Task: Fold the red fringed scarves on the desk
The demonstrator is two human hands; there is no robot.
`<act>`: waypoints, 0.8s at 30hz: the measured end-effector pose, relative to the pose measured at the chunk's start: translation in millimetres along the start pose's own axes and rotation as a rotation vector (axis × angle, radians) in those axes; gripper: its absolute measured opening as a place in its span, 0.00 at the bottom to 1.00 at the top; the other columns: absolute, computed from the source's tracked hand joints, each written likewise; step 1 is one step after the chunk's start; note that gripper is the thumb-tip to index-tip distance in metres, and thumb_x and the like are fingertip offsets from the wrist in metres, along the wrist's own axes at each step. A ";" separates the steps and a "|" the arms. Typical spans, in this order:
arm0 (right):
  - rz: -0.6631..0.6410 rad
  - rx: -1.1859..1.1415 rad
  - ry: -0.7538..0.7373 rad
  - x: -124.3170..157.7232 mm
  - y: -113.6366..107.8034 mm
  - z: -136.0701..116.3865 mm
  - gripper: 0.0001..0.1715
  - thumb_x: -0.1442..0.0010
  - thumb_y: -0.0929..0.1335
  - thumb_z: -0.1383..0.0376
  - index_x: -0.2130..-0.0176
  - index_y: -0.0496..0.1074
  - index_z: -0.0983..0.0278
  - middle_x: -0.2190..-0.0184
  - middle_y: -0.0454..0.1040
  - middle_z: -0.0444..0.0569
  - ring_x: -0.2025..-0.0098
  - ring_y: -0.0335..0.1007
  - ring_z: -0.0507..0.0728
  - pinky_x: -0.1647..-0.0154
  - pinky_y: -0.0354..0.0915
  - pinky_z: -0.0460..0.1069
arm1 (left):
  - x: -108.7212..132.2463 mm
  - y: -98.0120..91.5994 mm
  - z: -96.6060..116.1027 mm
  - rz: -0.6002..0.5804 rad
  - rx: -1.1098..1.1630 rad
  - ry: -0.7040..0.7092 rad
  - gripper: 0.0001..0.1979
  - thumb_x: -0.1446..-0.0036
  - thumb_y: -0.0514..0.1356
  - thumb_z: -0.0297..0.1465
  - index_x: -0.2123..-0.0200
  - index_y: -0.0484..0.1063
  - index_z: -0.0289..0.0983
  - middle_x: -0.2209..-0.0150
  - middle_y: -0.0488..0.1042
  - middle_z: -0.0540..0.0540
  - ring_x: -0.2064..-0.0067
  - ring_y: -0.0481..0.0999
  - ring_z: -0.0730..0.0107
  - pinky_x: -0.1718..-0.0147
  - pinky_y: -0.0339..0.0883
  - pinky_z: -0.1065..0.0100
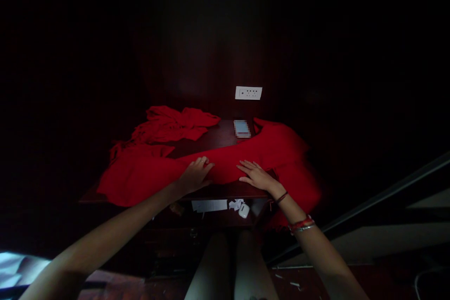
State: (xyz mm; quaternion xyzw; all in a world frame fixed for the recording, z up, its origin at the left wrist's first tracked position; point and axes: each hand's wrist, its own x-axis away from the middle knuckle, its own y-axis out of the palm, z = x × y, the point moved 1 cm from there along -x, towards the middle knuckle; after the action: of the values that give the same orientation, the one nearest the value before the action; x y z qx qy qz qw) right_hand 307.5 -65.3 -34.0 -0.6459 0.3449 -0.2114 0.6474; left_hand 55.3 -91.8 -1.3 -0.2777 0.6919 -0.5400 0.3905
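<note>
A long red fringed scarf (225, 161) lies across a dark wooden desk (220, 135), spread into a band along the front edge. Resting on that band, left of its middle, is my left hand (197, 173), its thumb apart from the curved fingers. My right hand (257, 176) presses flat on the cloth a little farther right, fingers stretched out. Neither hand grips the fabric. At the right the scarf drapes over the desk's side and hangs down. Bunched red cloth with a fringe (168, 124) lies at the back left; whether it joins the front band I cannot tell.
A blurred-out phone-like rectangle (242, 129) lies at the back of the desk, below a white wall socket (248, 93). Under the desktop, an open compartment holds paper (210, 205), a crumpled tissue (235, 204) and a white earbud case (243, 210). A dark diagonal bar (386, 192) runs at right.
</note>
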 end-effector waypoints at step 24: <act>0.321 -0.081 0.139 -25.7 7.2 41.8 0.19 0.42 0.54 0.63 0.55 0.65 0.67 0.56 0.66 0.54 0.53 0.59 0.54 0.51 0.54 0.51 | 31.3 10.8 -53.9 -0.137 0.130 0.067 0.28 0.56 0.43 0.15 0.50 0.54 0.37 0.54 0.63 0.43 0.53 0.63 0.70 0.56 0.57 0.69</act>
State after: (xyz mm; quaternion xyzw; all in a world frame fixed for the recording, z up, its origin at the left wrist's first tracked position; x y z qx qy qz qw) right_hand 319.0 -17.4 -39.6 -0.5919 0.4959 -0.1355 0.6208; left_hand -6.5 -85.6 -13.3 -0.2802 0.6475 -0.6183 0.3463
